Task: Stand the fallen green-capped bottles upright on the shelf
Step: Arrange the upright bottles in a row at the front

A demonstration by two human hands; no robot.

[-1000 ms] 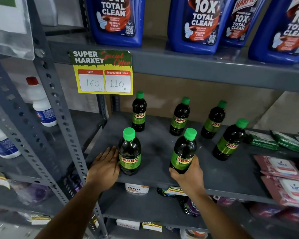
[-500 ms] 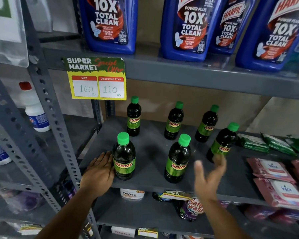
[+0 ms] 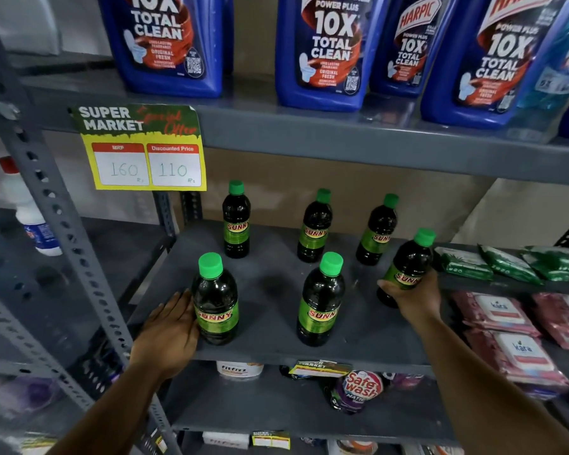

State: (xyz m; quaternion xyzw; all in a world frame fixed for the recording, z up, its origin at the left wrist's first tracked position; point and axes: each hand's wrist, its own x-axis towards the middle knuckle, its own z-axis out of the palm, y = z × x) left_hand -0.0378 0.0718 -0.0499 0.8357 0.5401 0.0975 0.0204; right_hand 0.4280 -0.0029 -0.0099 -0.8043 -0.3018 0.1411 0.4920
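Note:
Several dark green-capped bottles stand on the grey shelf. My right hand grips the lower body of the rightmost bottle, which tilts slightly to the right. My left hand rests flat on the shelf edge, its fingers against the front left bottle. The front middle bottle stands upright and free. Three more bottles stand at the back: the back left bottle, the back middle bottle and the back right bottle.
Large blue cleaner bottles fill the shelf above, which carries a yellow price tag. Green packets and pink wipe packs lie at the right. A perforated upright stands left. More goods sit on the lower shelf.
My right hand let go of the front middle bottle, moved right and took hold of the rightmost bottle. The left hand stayed beside the front left bottle.

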